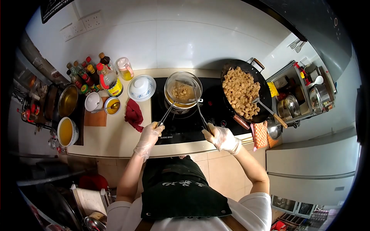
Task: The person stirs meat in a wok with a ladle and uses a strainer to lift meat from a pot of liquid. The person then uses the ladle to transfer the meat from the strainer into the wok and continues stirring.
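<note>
My left hand (151, 133), in a clear glove, is closed round the handle of a wire strainer (183, 80). The strainer rests over a pot (181, 109) on the black cooktop (165, 125), and small brown pieces (182, 92) lie in it. In my right hand (219, 137), also gloved, is a long metal utensil (199, 111) that reaches to the strainer's right side; its tip is hard to make out. Right of the pot, a black wok (264, 86) holds many browned chunks (241, 92) and a spatula (271, 111).
A lidded white bowl (141, 87), a dark red cloth (133, 115), an oil bottle (111, 82) and several sauce bottles stand left. Bowls of yellow liquid (67, 131) sit at the far left. A checked cloth (259, 134) hangs below the wok. A rack (298, 111) stands right.
</note>
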The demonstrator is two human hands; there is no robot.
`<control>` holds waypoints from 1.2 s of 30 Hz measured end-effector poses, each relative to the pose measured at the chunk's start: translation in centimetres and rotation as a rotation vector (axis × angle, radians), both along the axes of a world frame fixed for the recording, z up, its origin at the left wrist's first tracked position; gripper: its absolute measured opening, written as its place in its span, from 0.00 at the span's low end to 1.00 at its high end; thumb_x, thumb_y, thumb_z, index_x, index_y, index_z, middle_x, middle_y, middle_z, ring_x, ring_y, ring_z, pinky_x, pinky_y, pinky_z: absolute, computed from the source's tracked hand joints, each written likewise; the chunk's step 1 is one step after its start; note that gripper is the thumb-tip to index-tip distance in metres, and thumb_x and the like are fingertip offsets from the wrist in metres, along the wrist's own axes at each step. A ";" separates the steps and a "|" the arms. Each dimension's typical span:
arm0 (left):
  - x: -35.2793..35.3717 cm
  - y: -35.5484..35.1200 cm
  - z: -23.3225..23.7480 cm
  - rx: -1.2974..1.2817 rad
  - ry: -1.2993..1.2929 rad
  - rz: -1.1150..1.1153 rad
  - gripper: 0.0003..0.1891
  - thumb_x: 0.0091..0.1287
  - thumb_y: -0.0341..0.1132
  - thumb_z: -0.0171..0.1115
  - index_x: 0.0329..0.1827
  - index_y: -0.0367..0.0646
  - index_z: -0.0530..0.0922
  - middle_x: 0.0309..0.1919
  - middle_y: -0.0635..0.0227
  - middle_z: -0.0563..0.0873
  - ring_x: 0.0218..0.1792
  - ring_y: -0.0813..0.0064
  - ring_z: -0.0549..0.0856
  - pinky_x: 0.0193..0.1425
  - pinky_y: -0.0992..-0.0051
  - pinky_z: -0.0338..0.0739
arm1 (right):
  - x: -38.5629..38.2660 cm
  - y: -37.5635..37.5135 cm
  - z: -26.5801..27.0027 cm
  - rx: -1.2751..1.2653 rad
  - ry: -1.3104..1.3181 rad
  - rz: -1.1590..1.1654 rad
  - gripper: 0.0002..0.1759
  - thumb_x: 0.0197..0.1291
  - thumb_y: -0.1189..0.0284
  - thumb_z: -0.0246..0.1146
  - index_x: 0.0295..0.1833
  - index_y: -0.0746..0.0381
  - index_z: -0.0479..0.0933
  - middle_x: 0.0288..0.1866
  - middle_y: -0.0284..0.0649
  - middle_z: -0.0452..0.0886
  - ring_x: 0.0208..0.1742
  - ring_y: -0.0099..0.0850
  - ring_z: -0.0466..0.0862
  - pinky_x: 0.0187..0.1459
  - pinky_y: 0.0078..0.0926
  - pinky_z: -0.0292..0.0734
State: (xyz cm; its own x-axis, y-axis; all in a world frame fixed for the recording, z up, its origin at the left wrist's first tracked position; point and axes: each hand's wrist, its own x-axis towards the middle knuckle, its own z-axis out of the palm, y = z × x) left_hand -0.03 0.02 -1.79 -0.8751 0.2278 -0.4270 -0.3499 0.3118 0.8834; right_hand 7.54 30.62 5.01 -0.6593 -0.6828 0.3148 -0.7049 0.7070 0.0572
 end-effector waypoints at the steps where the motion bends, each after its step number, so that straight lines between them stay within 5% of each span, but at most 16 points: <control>1: 0.0 0.0 0.0 0.005 -0.001 0.001 0.11 0.67 0.38 0.60 0.32 0.39 0.77 0.18 0.77 0.73 0.18 0.85 0.68 0.22 0.79 0.62 | 0.0 0.0 0.0 0.037 -0.006 0.001 0.23 0.51 0.73 0.66 0.54 0.60 0.72 0.46 0.47 0.77 0.24 0.28 0.80 0.19 0.22 0.74; 4: -0.2 -0.1 -0.3 0.016 -0.009 0.006 0.11 0.67 0.38 0.60 0.32 0.39 0.77 0.18 0.77 0.73 0.18 0.85 0.67 0.22 0.79 0.62 | -1.3 -0.2 -0.4 -0.688 0.051 -0.125 0.06 0.60 0.75 0.61 0.42 0.63 0.75 0.38 0.45 0.81 0.26 0.27 0.82 0.26 0.21 0.78; 7: -0.3 -0.1 -0.3 -0.002 -0.020 0.015 0.10 0.67 0.38 0.60 0.32 0.40 0.77 0.18 0.78 0.72 0.18 0.86 0.67 0.22 0.79 0.61 | -2.3 -0.8 1.6 -1.732 -0.213 -0.716 0.07 0.68 0.74 0.56 0.39 0.65 0.76 0.32 0.43 0.83 0.28 0.25 0.83 0.33 0.19 0.80; 10: -0.4 0.0 1.1 -0.035 -0.009 0.016 0.10 0.67 0.38 0.60 0.32 0.41 0.77 0.18 0.78 0.72 0.17 0.86 0.66 0.21 0.79 0.60 | -2.7 5.1 1.8 -2.162 -0.360 -0.869 0.07 0.66 0.72 0.60 0.40 0.67 0.76 0.30 0.42 0.83 0.27 0.26 0.84 0.29 0.15 0.79; 11: -0.3 -0.1 1.3 -0.032 -0.007 0.027 0.10 0.67 0.38 0.60 0.32 0.41 0.77 0.18 0.78 0.72 0.17 0.86 0.65 0.20 0.79 0.59 | -2.7 6.2 2.2 -2.263 -0.178 -0.859 0.07 0.64 0.73 0.62 0.40 0.67 0.77 0.30 0.42 0.83 0.26 0.26 0.83 0.29 0.15 0.80; 16: -0.5 -0.2 1.2 0.039 -0.080 0.069 0.09 0.66 0.38 0.60 0.32 0.41 0.78 0.17 0.80 0.70 0.16 0.88 0.64 0.19 0.80 0.58 | -0.3 13.2 4.4 -1.874 0.174 -0.891 0.11 0.64 0.67 0.66 0.41 0.64 0.77 0.29 0.34 0.82 0.28 0.23 0.83 0.37 0.18 0.82; 23: -0.6 -0.2 0.9 0.013 -0.076 0.099 0.11 0.65 0.39 0.61 0.35 0.39 0.81 0.18 0.79 0.72 0.20 0.87 0.68 0.25 0.81 0.62 | -0.3 19.5 -2.1 -1.406 0.239 -1.059 0.06 0.63 0.73 0.63 0.39 0.65 0.79 0.29 0.35 0.83 0.27 0.22 0.83 0.33 0.18 0.80; 25: -0.7 -0.2 0.5 -0.013 -0.074 0.096 0.12 0.65 0.39 0.61 0.36 0.38 0.81 0.18 0.78 0.73 0.21 0.86 0.69 0.27 0.81 0.63 | -0.6 19.4 -2.8 -1.551 0.193 -1.081 0.02 0.62 0.77 0.65 0.37 0.64 0.81 0.34 0.29 0.81 0.34 0.17 0.78 0.40 0.16 0.76; 36: -0.8 0.7 1.5 -0.008 -0.097 0.109 0.10 0.67 0.38 0.60 0.37 0.38 0.81 0.17 0.79 0.71 0.19 0.87 0.66 0.23 0.81 0.59 | -1.3 22.8 -3.9 -1.645 0.074 -1.193 0.05 0.60 0.76 0.66 0.32 0.63 0.78 0.27 0.34 0.81 0.24 0.21 0.81 0.27 0.17 0.80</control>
